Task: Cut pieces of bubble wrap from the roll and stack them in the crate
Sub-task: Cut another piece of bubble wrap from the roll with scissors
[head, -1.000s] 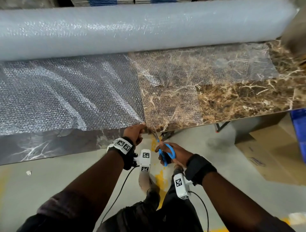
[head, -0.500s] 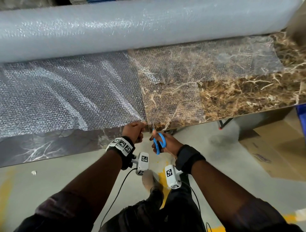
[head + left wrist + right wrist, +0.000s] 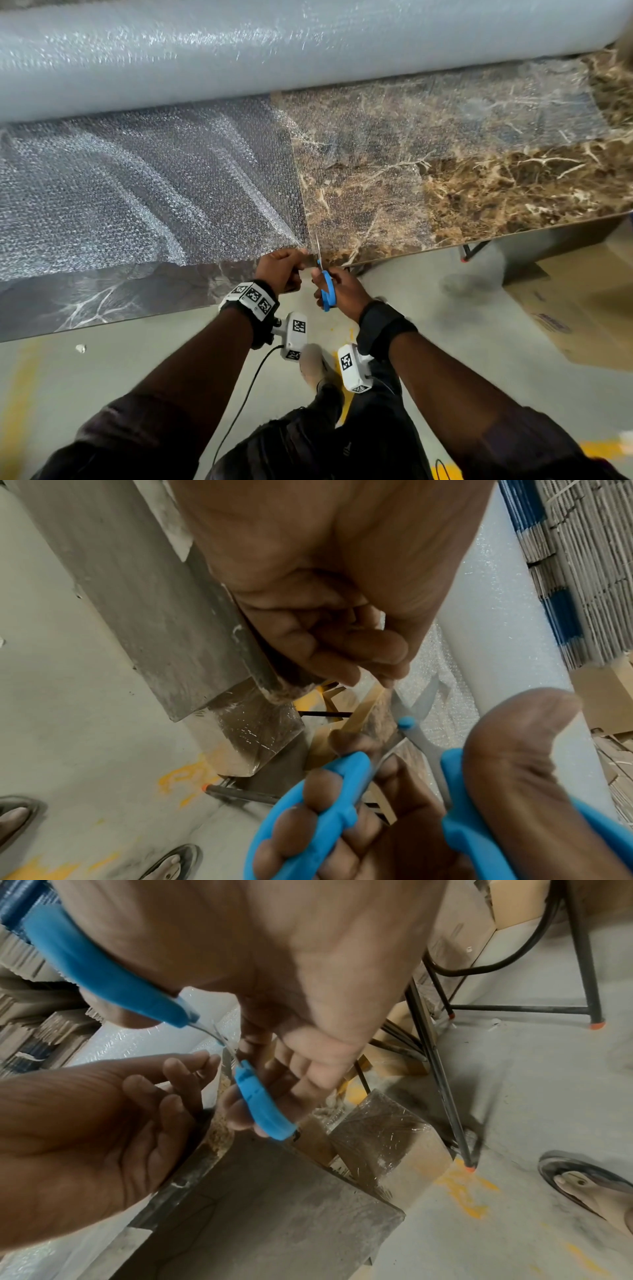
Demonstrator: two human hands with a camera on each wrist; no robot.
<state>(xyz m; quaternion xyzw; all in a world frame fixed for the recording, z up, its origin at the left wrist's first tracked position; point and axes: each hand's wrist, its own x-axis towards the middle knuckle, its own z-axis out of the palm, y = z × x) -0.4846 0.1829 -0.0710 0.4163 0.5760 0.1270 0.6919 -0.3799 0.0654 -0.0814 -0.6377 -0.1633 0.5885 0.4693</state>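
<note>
The left hand (image 3: 280, 269) pinches the near edge of the clear bubble wrap sheet (image 3: 144, 192). The right hand (image 3: 339, 291) grips blue-handled scissors (image 3: 327, 286), blades apart. The wrap looks light and floppy, so it is best held taut beside the cut.

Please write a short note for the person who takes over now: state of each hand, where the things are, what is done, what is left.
Left hand: pinches the near edge of the bubble wrap sheet at the table's front edge.
Right hand: grips the blue scissors, blades open at the sheet's edge, beside the left hand.
Roll: lies along the back of the table, sheet pulled out toward the person.
Done: sheet unrolled, scissors placed.
Left: cut across toward the roll, then stack the piece in the crate, which is not in view.
</note>
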